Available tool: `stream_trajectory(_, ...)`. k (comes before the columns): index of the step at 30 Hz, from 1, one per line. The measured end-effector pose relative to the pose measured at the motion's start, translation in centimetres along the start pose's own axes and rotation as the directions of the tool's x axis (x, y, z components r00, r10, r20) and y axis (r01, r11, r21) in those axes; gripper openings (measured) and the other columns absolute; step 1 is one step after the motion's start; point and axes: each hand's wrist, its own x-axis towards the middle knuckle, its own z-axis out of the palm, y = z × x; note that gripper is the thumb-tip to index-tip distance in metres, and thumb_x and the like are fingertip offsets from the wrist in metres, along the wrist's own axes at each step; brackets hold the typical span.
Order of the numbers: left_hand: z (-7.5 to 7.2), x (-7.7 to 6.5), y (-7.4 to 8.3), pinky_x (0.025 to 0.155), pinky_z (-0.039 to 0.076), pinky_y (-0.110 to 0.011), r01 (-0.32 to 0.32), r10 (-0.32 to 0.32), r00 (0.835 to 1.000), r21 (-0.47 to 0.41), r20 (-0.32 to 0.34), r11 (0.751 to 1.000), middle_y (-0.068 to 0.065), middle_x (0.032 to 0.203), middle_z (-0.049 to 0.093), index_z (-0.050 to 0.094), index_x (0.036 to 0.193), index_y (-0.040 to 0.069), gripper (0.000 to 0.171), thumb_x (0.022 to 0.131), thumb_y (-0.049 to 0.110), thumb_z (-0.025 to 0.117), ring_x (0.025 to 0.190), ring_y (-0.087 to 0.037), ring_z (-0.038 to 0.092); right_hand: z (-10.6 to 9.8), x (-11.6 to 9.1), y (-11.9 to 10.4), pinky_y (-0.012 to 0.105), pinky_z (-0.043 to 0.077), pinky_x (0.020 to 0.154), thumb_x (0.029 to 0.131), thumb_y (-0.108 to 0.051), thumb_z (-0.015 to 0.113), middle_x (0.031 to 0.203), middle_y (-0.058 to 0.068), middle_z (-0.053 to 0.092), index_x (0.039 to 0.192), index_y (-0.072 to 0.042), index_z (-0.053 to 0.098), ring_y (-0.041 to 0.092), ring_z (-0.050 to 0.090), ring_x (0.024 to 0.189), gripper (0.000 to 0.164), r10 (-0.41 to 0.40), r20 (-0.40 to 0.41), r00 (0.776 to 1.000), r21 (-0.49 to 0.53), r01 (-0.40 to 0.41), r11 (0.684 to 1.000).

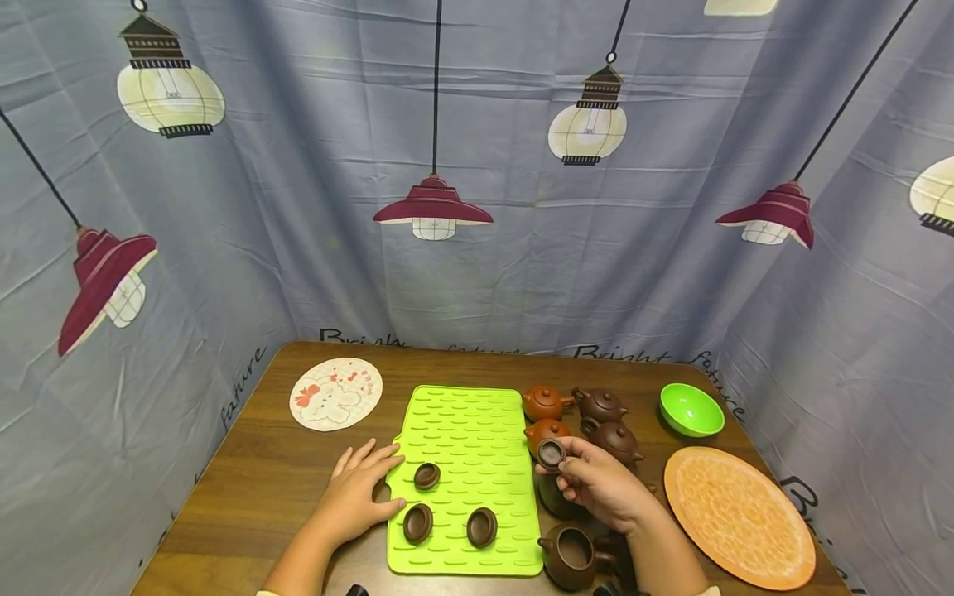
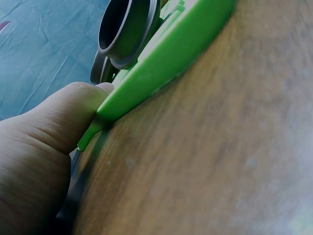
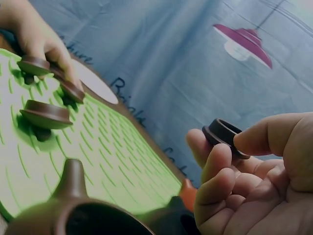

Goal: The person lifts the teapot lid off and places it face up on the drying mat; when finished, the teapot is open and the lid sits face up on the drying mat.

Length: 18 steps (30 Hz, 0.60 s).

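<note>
My right hand pinches a small dark brown teapot lid between thumb and fingers, above the teapots. In the right wrist view the held lid has its hollow rim turned upward. My left hand rests with spread fingers on the left edge of a lime green ribbed mat. On that mat lie three dark lids, a smaller one and two bigger ones, left and right, turned over onto their knobs. A lidless brown teapot stands at the mat's front right corner.
Two orange-brown teapots and several dark ones stand along the mat's right side, some hidden by my right hand. Farther right are a green bowl and an orange round mat. A white round mat lies back left.
</note>
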Motion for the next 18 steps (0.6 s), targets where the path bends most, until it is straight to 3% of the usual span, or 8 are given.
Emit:
stream_trajectory(8,0.2,0.1,-0.1,0.128,0.008,-0.066,-0.002,0.002,1.0,0.007,-0.005,1.0,0.006,0.162,0.048,0.062,0.147,0.024,0.071,0.085,0.051,0.083,0.158,-0.035,0.029,1.4,1.5,0.1,0.019,0.051,0.069,0.11,-0.014,0.049,0.122,0.012,0.067,0.144,0.003,0.048,0.008,0.056,0.08,0.037,0.027,0.017,0.999,-0.09,-0.025,0.996)
stream_trajectory(18,0.3,0.0,-0.3,0.129,0.008,-0.066,-0.003,0.003,1.0,0.006,-0.008,1.0,0.007,0.162,0.048,0.062,0.147,0.025,0.071,0.085,0.051,0.083,0.158,-0.034,0.029,3.6,3.0,0.3,0.025,0.048,0.067,0.11,-0.014,0.051,0.121,0.019,0.071,0.145,0.004,0.047,0.015,0.055,0.079,0.039,0.04,-0.039,0.998,-0.171,-0.046,0.984)
